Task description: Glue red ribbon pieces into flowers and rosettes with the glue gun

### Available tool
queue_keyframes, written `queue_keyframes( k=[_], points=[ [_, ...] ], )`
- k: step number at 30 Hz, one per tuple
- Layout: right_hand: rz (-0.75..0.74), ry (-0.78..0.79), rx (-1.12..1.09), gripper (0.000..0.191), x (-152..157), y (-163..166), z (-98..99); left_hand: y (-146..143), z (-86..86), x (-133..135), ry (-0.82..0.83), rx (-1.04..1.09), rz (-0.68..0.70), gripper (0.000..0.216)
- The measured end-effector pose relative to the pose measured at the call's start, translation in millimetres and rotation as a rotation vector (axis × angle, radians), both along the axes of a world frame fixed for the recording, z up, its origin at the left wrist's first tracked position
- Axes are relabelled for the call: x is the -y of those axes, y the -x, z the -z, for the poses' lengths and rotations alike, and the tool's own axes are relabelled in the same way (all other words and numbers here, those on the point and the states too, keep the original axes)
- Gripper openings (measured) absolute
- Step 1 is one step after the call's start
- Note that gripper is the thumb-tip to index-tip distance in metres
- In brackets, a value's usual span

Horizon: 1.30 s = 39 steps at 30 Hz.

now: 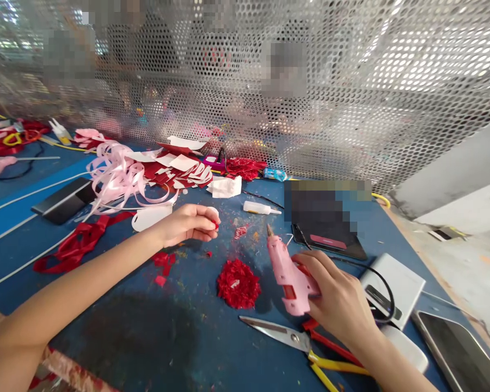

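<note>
So, the person's right hand [343, 296] has a pink glue gun [288, 277] wrapped in its grip, nozzle pointing up and away from them. Can't really tell if a finger is squeezing the trigger. The left hand [191, 223] is off to the other side, fingertips pinched together on a tiny red bit [216, 224], mostly hidden by the fingers.

Between the two hands and a little closer to the person, a round, ruffly red flower [239, 286] sits on the blue table [204, 354], with a small pale patch in its middle. Neither hand is touching it. Just below it are scissors [289, 335] with red and yellow handles, the right forearm crossing over the handle end.

Red scraps [163, 264] lie under the left forearm, near a tangle of red ribbon [79, 242]. Farther back there's a heap of pink ribbon [116, 171], a pile of red and white pieces [183, 162] and a small nozzle bottle [257, 208]. Over on the right, a phone [457, 348] lies near the table's edge.
</note>
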State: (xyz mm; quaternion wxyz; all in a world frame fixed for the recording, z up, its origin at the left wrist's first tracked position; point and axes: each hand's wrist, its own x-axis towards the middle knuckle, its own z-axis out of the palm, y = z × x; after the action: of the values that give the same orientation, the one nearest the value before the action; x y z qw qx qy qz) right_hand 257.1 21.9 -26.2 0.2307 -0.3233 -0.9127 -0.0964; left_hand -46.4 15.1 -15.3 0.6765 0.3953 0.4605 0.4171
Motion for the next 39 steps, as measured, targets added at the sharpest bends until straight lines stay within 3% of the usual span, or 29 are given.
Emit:
queue_keyframes(
  k=[7, 17, 26, 39],
  points=[
    [-0.217, -0.004, -0.200, 0.019, 2, 2, 2.5, -13, 10.4, 6, -0.022, -0.005, -0.066, 0.013],
    [-0.355, 0.118, -0.315, 0.017, 14, 9, 6.9, -36, 9.8, 21, -0.167, -0.047, -0.137, 0.030],
    [-0.339, 0.131, -0.231, 0.015, 26, 13, 4.0, -43, 8.8, 32, -0.270, -0.225, -0.113, 0.033],
    [-0.309, 0.152, -0.188, 0.011, 28, 15, 8.2, -46, 11.9, 36, -0.283, -0.348, -0.087, 0.036]
  ],
)
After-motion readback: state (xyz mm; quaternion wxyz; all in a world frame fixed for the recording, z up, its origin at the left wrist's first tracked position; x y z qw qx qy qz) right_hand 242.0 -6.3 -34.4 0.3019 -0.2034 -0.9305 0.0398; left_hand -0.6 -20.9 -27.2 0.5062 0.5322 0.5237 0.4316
